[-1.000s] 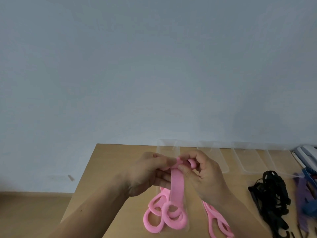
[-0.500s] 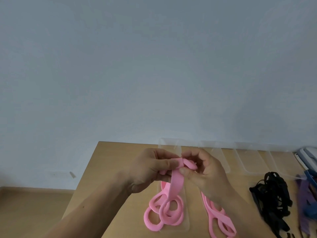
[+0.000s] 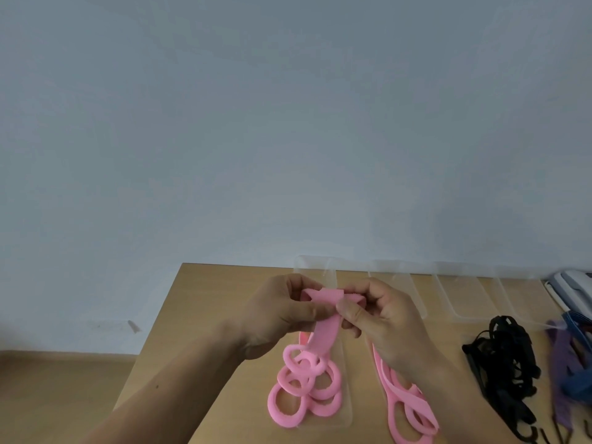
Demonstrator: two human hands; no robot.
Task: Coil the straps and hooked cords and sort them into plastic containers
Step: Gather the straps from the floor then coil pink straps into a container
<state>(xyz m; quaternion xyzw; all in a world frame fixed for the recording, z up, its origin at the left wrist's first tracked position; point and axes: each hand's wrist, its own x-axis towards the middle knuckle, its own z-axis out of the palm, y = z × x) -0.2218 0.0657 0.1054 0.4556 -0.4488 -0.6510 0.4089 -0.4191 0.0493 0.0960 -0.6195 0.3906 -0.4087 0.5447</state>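
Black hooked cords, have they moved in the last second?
No. The black hooked cords lie where they did, just in front of the clear containers.

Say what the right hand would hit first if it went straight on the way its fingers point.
Most likely the left hand: the right hand points leftward at it, both pinching the same pink strap; depth is hard to judge.
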